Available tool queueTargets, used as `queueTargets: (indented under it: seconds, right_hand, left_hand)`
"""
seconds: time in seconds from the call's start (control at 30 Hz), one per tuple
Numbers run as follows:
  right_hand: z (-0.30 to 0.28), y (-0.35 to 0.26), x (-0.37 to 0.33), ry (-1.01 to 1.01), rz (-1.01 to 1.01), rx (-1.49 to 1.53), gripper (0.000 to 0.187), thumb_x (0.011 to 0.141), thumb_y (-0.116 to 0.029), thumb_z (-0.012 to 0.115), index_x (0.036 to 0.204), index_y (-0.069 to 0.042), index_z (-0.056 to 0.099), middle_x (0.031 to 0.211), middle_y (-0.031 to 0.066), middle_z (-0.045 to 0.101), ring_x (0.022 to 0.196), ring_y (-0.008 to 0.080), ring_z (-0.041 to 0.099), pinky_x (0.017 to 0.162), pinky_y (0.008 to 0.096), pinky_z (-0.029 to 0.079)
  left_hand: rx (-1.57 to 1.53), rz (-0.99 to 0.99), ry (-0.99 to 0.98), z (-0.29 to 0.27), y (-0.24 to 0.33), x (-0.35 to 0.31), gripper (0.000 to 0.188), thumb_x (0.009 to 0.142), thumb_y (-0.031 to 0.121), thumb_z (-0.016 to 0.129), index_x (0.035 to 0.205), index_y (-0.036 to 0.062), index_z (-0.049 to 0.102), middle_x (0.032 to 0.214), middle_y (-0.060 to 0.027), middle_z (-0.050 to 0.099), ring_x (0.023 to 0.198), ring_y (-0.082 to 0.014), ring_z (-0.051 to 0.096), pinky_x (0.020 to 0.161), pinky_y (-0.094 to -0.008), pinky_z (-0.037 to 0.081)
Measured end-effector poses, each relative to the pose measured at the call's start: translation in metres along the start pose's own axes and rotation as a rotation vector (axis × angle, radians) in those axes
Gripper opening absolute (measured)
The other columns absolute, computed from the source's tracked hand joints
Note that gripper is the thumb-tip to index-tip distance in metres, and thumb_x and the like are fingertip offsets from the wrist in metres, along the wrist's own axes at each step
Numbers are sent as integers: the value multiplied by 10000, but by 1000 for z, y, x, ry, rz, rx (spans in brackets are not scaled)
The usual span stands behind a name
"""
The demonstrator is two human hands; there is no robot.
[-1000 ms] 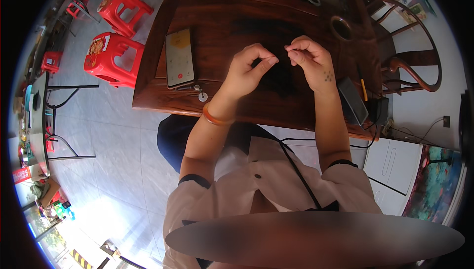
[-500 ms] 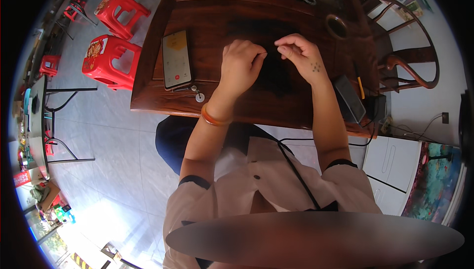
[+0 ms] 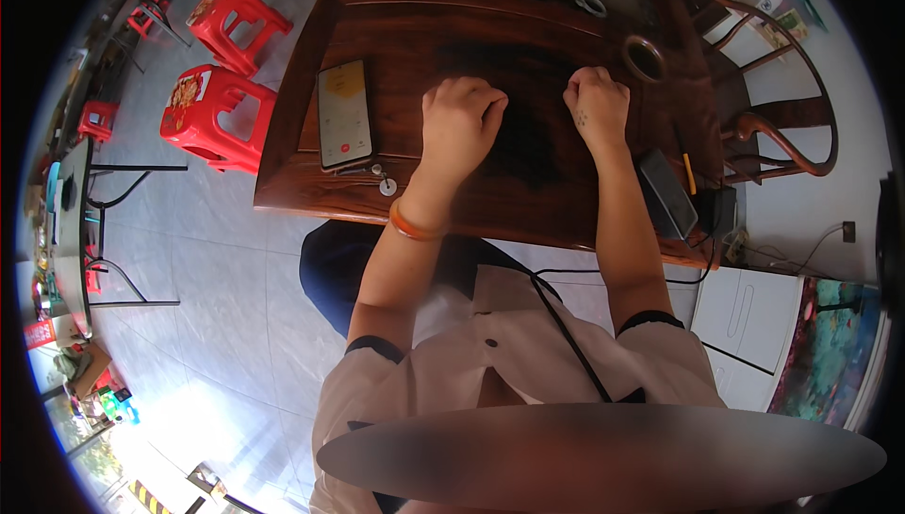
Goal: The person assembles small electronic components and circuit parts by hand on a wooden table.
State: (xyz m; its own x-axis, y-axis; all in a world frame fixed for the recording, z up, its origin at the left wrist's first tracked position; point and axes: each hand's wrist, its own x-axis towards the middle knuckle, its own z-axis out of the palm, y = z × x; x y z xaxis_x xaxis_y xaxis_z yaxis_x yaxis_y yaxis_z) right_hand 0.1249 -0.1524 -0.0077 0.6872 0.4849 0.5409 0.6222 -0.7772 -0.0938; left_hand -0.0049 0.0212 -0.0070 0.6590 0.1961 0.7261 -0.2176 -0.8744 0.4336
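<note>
Over the dark wooden table (image 3: pixel 396 33) I hold both hands apart, with a black patch (image 3: pixel 533 137) on the wood between and below them; what it is made of cannot be told. My left hand (image 3: pixel 460 127) is closed, thumb against the curled fingers, and an orange bangle (image 3: pixel 413 223) circles that wrist. Anything in its pinch is too small or hidden to see. My right hand (image 3: pixel 600 110) is curled shut, its back facing up and its fingertips tucked out of sight. Left of my left hand lies a phone (image 3: pixel 345 118) with a lit screen, a small round tag (image 3: pixel 387 187) just below it.
A round dark dish (image 3: pixel 644 58) sits beyond my right hand. Near my right forearm are a dark flat device (image 3: pixel 668 191), a yellow stick (image 3: pixel 690 174) and a black cable (image 3: pixel 683 279). A wooden chair (image 3: pixel 792 118) stands right, red stools (image 3: pixel 222 113) left.
My right hand has turned back-up and moved slightly right, away from the left hand, and its fingers have curled in. My left hand keeps nearly the same place and pinch.
</note>
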Motion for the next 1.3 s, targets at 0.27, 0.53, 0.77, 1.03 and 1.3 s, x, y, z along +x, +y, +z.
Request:
queueTargets:
  seconds: [0.27,0.53,0.77,1.03,1.3]
  right_hand:
    - [12,-8,1,82,-126,-29,106,710,-129,697,810,-154,672,869,-28,599,889,183,572,821,380,390]
    - [10,-6,5,120,-71,-26,77,735,-116,663,795,-145,623,809,15,608,829,219,592,830,392,383]
    - [-37,-54,8,64,-354,564,130,754,-67,687,829,-76,582,767,76,623,706,252,618,644,359,473]
    - [-44,-54,3,-42,-166,859,281,690,-105,796,823,-40,556,742,62,630,594,137,590,549,251,473]
    - [-41,-55,-2,-386,-130,1284,777,670,-88,809,1330,-84,399,945,63,613,709,100,557,659,252,464]
  left_hand:
    - [-119,-19,125,3,0,4,56,746,84,686,795,91,660,830,-39,634,768,-245,591,672,-371,435]
    - [-274,25,45,2,7,5,156,735,6,679,882,52,655,875,-77,650,831,-262,617,756,-359,481]
    - [-550,-181,47,3,13,7,296,786,-27,642,1077,24,614,1011,-130,660,868,-261,653,760,-325,527]
    - [-554,-52,-70,2,10,9,224,785,-27,651,1006,8,647,931,-132,670,833,-244,663,732,-310,525]
    - [-1078,-318,-92,5,-1,5,119,875,-15,574,985,-24,619,902,-118,665,822,-174,652,734,-282,539]
